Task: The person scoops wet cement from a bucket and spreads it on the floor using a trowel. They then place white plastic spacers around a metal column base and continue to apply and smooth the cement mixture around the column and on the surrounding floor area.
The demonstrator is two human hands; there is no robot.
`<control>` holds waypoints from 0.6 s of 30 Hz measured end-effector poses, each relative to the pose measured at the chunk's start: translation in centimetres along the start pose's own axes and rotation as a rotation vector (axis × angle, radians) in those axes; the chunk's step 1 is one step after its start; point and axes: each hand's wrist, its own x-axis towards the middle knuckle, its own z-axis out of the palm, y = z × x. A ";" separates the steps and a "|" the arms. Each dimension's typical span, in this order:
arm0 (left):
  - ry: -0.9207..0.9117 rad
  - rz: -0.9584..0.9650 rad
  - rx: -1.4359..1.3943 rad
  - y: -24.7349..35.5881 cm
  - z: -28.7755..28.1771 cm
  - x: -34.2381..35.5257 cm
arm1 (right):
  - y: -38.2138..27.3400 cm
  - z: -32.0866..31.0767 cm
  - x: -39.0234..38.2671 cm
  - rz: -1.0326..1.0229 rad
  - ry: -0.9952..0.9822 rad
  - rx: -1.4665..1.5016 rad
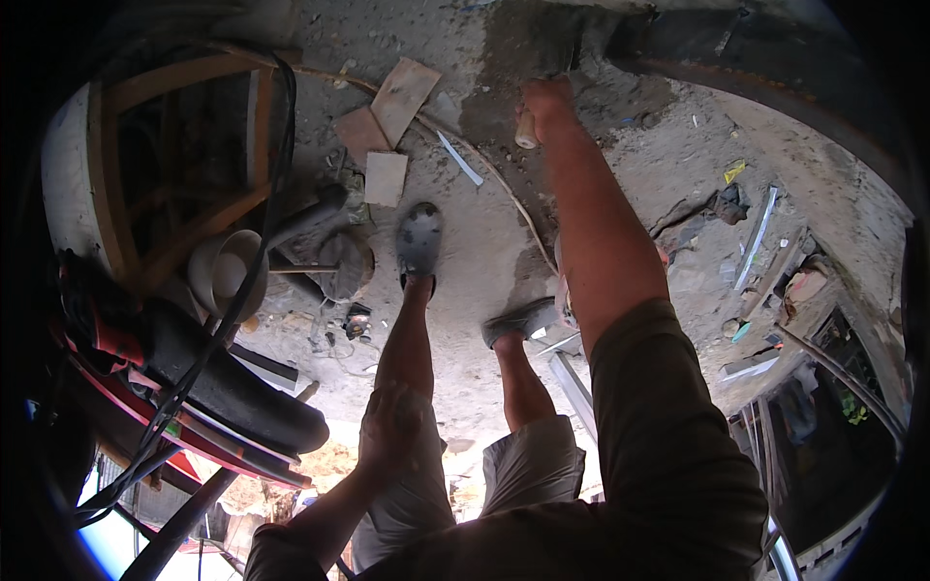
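Note:
My right hand (549, 105) reaches far forward, low over a dark wet patch (494, 92) on the rough ground. Its fingers are closed round the pale wooden handle of a tool (526, 132), whose butt end points back toward me. A thin dark part shows beyond the fist, but I cannot make out the tool's head. My left hand (392, 418) lies on my left knee, holding nothing, its fingers resting in shadow along the leg. Just ahead of the right hand, at the far right, stands a long dark curved metal piece (756, 63).
Broken tile pieces (405, 102) lie left of a long thin stick (504, 189) and a white strip (459, 159). A wooden frame (118, 184), pale buckets (232, 276) and a black cable (289, 126) fill the left. Scraps and a yellow wrapper (734, 171) lie at right.

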 end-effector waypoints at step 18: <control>-0.009 0.037 -0.015 -0.7 -0.1 -0.3 | -2.1 1.4 -10.0 0.030 -0.040 0.221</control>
